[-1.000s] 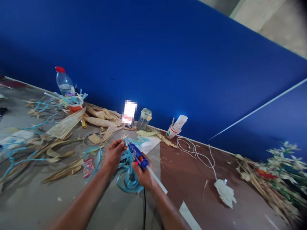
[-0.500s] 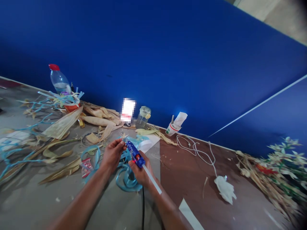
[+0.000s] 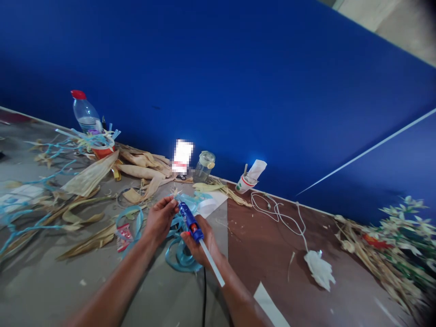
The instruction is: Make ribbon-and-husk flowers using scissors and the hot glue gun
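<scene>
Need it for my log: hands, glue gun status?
Right hand grips blue glue gun. Left hand pinches pale piece near its tip. Loose blue ribbon close below.

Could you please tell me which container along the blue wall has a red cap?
It is the clear bottle at the far left; the jar has a pale lid, while the white cup and red pot are uncapped with things sticking out.

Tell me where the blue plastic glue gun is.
In the head view, the glue gun is below centre, slightly left, held in the right hand, beside the left hand.
</scene>
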A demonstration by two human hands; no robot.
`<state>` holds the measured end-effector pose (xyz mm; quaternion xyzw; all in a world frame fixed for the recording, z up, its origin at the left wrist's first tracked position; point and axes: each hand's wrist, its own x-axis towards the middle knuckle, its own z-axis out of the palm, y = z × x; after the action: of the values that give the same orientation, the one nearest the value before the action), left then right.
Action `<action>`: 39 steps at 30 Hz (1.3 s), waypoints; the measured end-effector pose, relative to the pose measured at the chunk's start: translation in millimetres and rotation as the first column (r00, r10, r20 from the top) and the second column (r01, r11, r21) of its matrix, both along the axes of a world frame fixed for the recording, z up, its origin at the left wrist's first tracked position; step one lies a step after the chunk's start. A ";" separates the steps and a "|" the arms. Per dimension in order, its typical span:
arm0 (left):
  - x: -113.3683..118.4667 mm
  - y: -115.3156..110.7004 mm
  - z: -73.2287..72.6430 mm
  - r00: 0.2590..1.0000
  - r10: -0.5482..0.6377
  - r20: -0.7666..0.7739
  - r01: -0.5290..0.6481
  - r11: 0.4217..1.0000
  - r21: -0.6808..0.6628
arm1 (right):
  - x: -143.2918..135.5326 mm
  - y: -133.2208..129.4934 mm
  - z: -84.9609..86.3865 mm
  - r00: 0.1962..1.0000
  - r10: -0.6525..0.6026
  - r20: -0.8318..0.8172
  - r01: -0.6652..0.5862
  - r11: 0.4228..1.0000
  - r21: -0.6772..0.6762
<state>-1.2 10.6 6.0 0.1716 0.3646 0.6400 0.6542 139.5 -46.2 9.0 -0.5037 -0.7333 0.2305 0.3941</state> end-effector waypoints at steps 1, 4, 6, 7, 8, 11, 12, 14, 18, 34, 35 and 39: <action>0.4 -0.1 -0.4 1.000 -0.004 -0.002 0.004 1.000 0.006 | -0.4 0.9 -2.0 1.000 -0.003 -0.002 0.003 1.000 0.010; 1.6 -0.4 -1.3 1.000 -0.022 -0.007 0.022 1.000 0.015 | -1.6 3.8 -8.2 1.000 -0.007 -0.005 0.007 0.999 0.043; 1.8 -0.4 -1.5 1.000 -0.023 -0.014 0.023 1.000 0.014 | -1.5 4.3 -10.7 1.000 -0.001 0.014 0.000 0.998 0.067; 1.7 -0.4 -1.4 1.000 -0.019 -0.017 0.019 1.000 0.014 | -1.1 4.0 -10.9 1.000 0.001 0.031 -0.003 0.997 0.075; 1.5 -0.3 -1.2 1.000 -0.014 -0.019 0.014 1.000 0.015 | -0.5 3.3 -10.5 0.999 0.001 0.050 -0.005 0.997 0.080; 0.6 0.1 -0.8 1.000 -0.002 -0.027 0.002 1.000 0.007 | 1.5 0.4 -6.5 0.996 -0.008 0.088 0.001 0.996 0.086; 0.4 0.1 -0.8 0.999 0.000 -0.032 0.000 1.000 0.006 | 1.9 -0.3 -4.8 0.996 -0.012 0.092 0.005 0.996 0.085; 0.3 0.1 -1.3 0.999 -0.003 -0.049 0.004 1.000 0.014 | 2.1 -0.7 -1.9 0.996 -0.014 0.092 0.006 0.996 0.084; 1.1 -0.4 -2.6 0.997 -0.003 -0.071 0.004 1.000 0.020 | 0.4 1.2 -0.9 0.995 0.001 0.102 -0.012 0.994 0.112; 0.0 -0.4 -0.6 0.999 -0.003 -0.046 0.004 1.000 0.023 | -0.5 2.0 -2.8 0.983 -0.010 0.182 -0.016 0.990 0.142; -0.3 -0.5 -0.4 0.999 -0.004 -0.043 0.005 1.000 0.026 | 0.0 2.0 -3.1 0.982 -0.009 0.186 -0.018 0.990 0.142; -1.2 -1.2 1.3 0.999 -0.011 -0.039 0.012 0.999 0.042 | 2.5 1.0 -2.1 0.985 -0.016 0.170 -0.010 0.988 0.151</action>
<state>-2.5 9.4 7.3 0.1998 0.3624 0.6404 0.6470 142.0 -45.2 6.9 -0.4915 -0.7789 0.1295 0.3674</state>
